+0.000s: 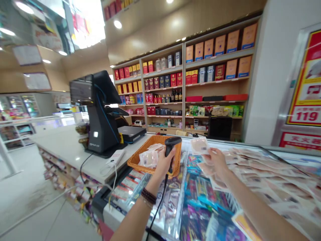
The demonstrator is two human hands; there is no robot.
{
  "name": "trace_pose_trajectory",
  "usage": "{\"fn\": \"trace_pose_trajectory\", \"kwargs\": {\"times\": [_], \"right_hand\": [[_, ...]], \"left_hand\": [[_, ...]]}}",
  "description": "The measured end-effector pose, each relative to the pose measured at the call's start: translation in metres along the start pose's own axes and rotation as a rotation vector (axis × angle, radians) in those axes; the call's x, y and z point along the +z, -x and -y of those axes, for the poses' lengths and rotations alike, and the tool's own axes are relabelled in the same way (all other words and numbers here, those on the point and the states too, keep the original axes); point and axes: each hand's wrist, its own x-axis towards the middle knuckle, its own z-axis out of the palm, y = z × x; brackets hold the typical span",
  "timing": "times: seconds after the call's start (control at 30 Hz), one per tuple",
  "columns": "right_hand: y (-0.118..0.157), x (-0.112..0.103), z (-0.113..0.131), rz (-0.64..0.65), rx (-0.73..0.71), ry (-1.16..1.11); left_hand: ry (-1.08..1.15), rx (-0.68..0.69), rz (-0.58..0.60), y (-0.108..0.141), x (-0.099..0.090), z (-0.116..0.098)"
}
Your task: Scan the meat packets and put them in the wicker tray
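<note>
Barcode scanner [171, 146] gripped in left hand [163, 164], packet [200, 145] pinched in right hand [217, 163], hands apart beside wicker basket [136, 161].

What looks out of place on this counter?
The flat clear packets lie loose and overlapping across the top of the display case, unstacked, which looks messy beside the orderly rows on the shelves behind.
</note>
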Motion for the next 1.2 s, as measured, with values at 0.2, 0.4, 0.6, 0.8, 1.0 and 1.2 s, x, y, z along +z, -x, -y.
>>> {"fn": "trace_pose_trajectory", "kwargs": {"times": [0.2,0.4,0.6,0.8,1.0,1.2], "right_hand": [[0.008,0.121,-0.027,0.249,-0.006,-0.025],[0.029,0.211,-0.060,0.379,0.081,-0.124],[0.041,0.206,-0.073,0.425,0.038,-0.099],[0.037,0.137,-0.046,0.402,-0.058,-0.051],[0.017,0.031,-0.007,0.319,-0.158,0.068],[-0.002,-0.084,0.018,0.043,-0.290,0.297]], "left_hand": [[-0.122,-0.019,-0.171,-0.005,-0.080,-0.008],[-0.176,-0.008,-0.334,0.006,-0.130,-0.001],[-0.181,-0.035,-0.388,0.020,-0.140,0.002],[-0.147,-0.038,-0.300,0.026,-0.106,-0.005],[-0.058,-0.039,-0.118,0.020,-0.043,0.003],[0.007,-0.073,0.091,0.023,0.035,0.017]]}}
